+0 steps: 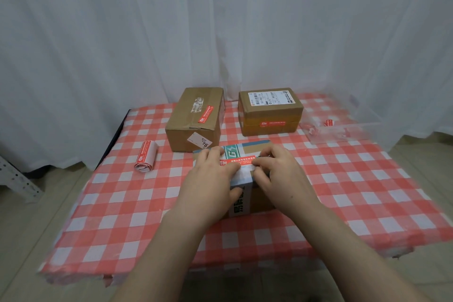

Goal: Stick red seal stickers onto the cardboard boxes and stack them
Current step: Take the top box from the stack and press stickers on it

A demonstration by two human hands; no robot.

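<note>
Your left hand lies flat, fingers together, pressing the long red seal sticker onto the small brown cardboard box with teal tape. On your right hand, bent fingers pinch the sticker's right end. The box sits on the red checked tablecloth.

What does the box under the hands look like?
The box is brown cardboard, wrapped with white tape printed in dark letters, with a teal patch on top. It lies flat on the red-and-white checked tablecloth. A red sticker runs across its top. The left hand presses flat on the sticker's left part; the right hand, fingers bent, meets its right end, pinching or pressing I cannot tell.
</note>
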